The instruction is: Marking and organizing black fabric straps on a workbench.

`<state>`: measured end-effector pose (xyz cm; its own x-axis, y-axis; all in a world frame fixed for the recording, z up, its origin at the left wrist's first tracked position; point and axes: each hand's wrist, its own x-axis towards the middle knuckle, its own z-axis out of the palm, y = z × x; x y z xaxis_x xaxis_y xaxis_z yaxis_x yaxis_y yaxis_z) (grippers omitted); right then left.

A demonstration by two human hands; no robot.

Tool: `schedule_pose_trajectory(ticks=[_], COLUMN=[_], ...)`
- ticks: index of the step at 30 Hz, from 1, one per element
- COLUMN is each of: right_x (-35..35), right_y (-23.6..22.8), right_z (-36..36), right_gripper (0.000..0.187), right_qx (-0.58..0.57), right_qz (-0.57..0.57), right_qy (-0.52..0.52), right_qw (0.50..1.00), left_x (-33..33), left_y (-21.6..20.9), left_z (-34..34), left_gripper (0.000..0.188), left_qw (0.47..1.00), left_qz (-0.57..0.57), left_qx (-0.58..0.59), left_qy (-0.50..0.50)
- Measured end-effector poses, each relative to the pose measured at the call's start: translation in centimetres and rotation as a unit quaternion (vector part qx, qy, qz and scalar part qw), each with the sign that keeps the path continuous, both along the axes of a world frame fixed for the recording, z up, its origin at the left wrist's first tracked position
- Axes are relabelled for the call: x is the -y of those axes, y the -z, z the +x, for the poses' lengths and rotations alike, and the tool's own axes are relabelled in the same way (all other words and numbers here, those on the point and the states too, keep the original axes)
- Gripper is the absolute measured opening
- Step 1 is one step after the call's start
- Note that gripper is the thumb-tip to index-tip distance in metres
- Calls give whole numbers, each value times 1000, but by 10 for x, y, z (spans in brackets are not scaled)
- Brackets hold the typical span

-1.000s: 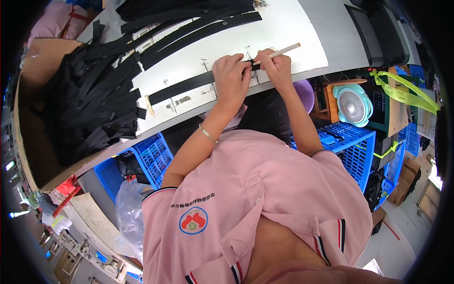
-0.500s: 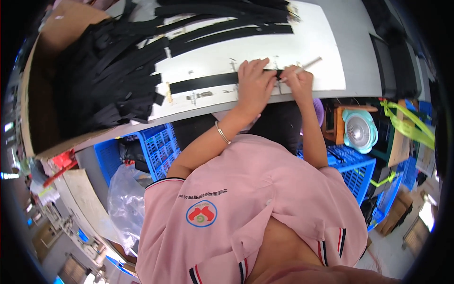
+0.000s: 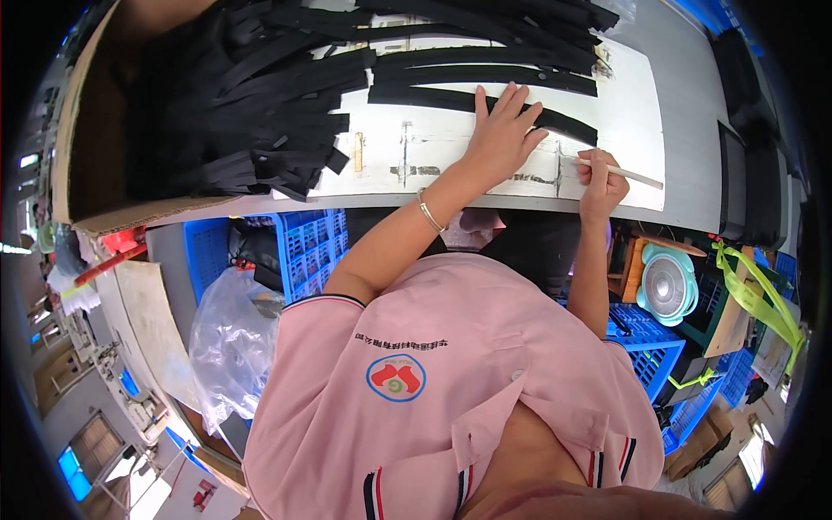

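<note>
My left hand point(image 3: 506, 130) lies with its fingers spread and stretched out, the fingertips on a black fabric strip point(image 3: 568, 128) that runs across a white board point(image 3: 628, 126). In my right hand point(image 3: 604, 180) is a slim white pen point(image 3: 640, 178), pinched between thumb and fingers near the board's right near edge. The pen's tip points left, beside a dark drawn mark point(image 3: 559, 166) on the board. Farther back, several more black strips point(image 3: 485, 56) lie side by side on the board.
At the left, a cardboard box point(image 3: 100, 113) holds a heap of black strips point(image 3: 234, 113) spilling onto the board. Blue plastic crates point(image 3: 314, 249) stand below the table, with a clear plastic bag point(image 3: 230, 338) on the left and a turquoise fan point(image 3: 669, 284) on the right.
The black strip has moved away from the board's near edge toward the other strips, my left hand going with it. My right hand has drawn the pen off the strip.
</note>
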<state>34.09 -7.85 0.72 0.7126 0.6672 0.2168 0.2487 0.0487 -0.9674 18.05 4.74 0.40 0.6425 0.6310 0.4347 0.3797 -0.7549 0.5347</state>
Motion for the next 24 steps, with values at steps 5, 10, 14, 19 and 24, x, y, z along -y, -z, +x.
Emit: schedule_pose_trajectory(ticks=[5,10,14,19,24], right_x=[0,-1,0,-3,-2], right_y=[1,-2,-1,-6,-2], right_z=[2,1,1,-1,0], right_gripper=[26,27,26,25,25], right_qx=[1,0,-3,-22,-24], right_qz=[-13,-28,-32,-38,-29], right_qy=[0,-7,-8,-20,-21], right_qw=[1000,1000,999,999,999], left_x=[-5,-11,-19,-27,-40], left_y=[-9,-23,-37,-44,-38], left_z=[-72,-190,-240,-249,-242], left_gripper=[36,50,44,29,6], left_qw=[999,975,936,948,963], left_qz=[-27,68,115,121,125], left_qx=[25,-139,-207,-166,-101], left_qy=[-32,-160,-259,-245,-218])
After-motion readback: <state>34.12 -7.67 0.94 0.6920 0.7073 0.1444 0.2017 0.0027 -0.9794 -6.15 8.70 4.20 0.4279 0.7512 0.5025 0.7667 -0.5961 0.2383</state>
